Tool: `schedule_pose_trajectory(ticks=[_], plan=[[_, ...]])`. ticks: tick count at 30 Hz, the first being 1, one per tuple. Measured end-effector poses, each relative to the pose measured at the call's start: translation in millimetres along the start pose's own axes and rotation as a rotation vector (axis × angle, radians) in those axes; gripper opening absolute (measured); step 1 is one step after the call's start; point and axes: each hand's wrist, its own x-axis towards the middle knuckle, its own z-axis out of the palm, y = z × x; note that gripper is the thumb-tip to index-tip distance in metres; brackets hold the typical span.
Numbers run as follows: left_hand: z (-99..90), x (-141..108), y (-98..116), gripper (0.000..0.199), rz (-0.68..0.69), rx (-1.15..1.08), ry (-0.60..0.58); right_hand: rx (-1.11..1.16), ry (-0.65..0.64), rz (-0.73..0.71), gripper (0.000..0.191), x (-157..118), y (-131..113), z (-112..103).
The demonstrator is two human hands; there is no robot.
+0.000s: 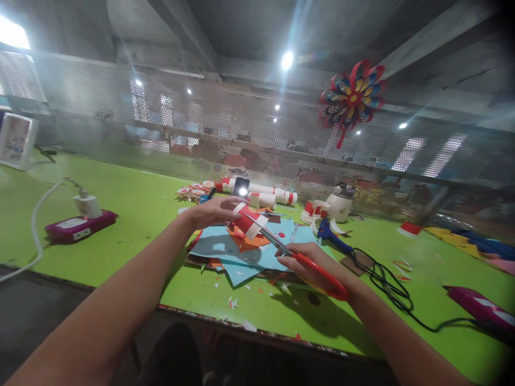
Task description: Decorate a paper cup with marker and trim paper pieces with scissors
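Observation:
My left hand [217, 210] is closed on a red and white paper cup [248, 220], held above the paper pile with its rim tilted toward the right. In my right hand [306, 260] is a pair of scissors [317, 273] with red handles, its blades pointing up and left at the cup's edge. Whether the blades are cutting into the cup I cannot tell. Beneath both hands lie light blue paper sheets [225, 244] and orange paper pieces [245, 244]. Small paper scraps [232, 303] are scattered in front.
A blue glue gun [332, 236] with a black cable lies to the right, near cut cups [314, 210] and a white jug [340, 203]. Stacked paper cups [277, 192] lie at the back. Purple power strips [80, 226] sit at both sides of the green table [132, 198].

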Motion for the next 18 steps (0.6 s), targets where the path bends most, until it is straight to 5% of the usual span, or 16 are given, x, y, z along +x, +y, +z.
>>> schedule_pose_trajectory(ticks=[5, 11, 18], plan=[[0.6, 1.5, -2.5, 0.051, -0.021, 0.065, 0.009, 0.011, -0.086, 0.020, 0.020, 3.6, 22.7, -8.0], [3.6, 3.7, -6.5, 0.053, 0.008, 0.139, 0.023, -0.031, -0.115, 0.002, 0.033, 6.7, 35.9, -16.2], [-10.3, 4.6, -5.1, 0.052, 0.086, 0.281, 0.238, -0.164, 0.001, 0.025, 0.040, 8.6, 30.2, -22.8]])
